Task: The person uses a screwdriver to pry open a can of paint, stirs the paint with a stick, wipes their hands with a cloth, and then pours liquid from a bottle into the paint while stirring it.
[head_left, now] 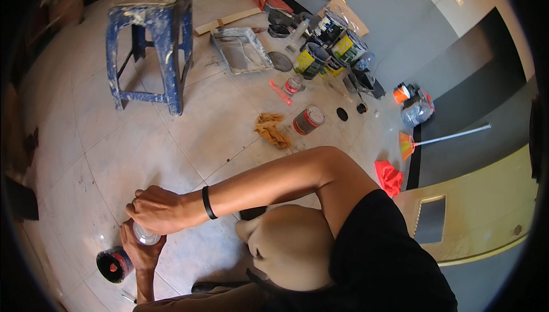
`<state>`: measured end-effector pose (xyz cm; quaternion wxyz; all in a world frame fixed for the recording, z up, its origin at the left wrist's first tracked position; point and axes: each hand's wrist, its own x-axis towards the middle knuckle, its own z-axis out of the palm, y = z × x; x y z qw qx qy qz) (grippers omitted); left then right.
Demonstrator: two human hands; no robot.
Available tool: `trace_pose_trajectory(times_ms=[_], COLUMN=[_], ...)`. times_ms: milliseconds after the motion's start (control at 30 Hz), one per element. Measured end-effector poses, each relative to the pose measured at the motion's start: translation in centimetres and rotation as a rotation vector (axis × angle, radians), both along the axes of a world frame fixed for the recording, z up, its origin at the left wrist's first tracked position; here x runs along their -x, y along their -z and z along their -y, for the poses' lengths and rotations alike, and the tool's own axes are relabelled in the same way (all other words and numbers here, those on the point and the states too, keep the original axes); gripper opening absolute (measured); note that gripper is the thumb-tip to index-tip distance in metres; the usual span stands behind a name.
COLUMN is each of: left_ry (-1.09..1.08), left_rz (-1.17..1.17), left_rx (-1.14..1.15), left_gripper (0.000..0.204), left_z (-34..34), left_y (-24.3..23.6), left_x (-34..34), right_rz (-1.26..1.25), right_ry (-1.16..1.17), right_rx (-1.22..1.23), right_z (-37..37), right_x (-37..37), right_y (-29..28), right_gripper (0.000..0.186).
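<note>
My left hand (141, 252) is wrapped round what looks like a clear plastic bottle (146, 235), with its round transparent end showing. Lying across the far side of it is my right hand (155, 210), closed, with a black band (209, 202) at the wrist. Its curled fingers face away, so what they grip is hidden. Just left of my left hand stands an open can (113, 265), dark inside, with something red in it. My legs are bent low by the floor, under the right arm.
A paint-spattered blue stool (151, 46) stands at the far left. Beyond are a paint tray (242, 51), paint buckets (311, 60), a small bottle (293, 86), a tin (309, 119) and a brown cloth (271, 130). A broom (407, 145) and red bag (389, 178) lie right.
</note>
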<state>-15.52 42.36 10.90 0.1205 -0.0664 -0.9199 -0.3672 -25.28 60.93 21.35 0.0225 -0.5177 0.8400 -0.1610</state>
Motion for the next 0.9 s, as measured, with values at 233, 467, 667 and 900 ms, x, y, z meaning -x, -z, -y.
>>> trace_pose_trajectory(times_ms=[233, 467, 667, 900], left_ry=[0.068, 0.265, 0.598, 0.693], left_rz=[-0.026, -0.017, 0.027, 0.095], left_rx=[0.114, 0.226, 0.057, 0.160], left_gripper=[0.077, 0.075, 0.077, 0.078], left_z=[-3.5, -15.6, -29.0, -41.5], left_y=[-4.5, -6.5, -5.2, -0.3], left_x=[7.9, 15.2, 18.6, 19.3], right_rz=[0.146, 0.046, 0.095, -0.070], right_ry=[0.202, 0.361, 0.553, 0.577], right_rx=[0.214, 0.386, 0.422, 0.258], right_z=[-5.1, -19.1, -33.4, -45.6], right_x=[5.9, 8.9, 7.4, 5.3], right_y=[-0.9, 0.1, 3.0, 7.2], right_gripper=[0.027, 0.031, 0.032, 0.031])
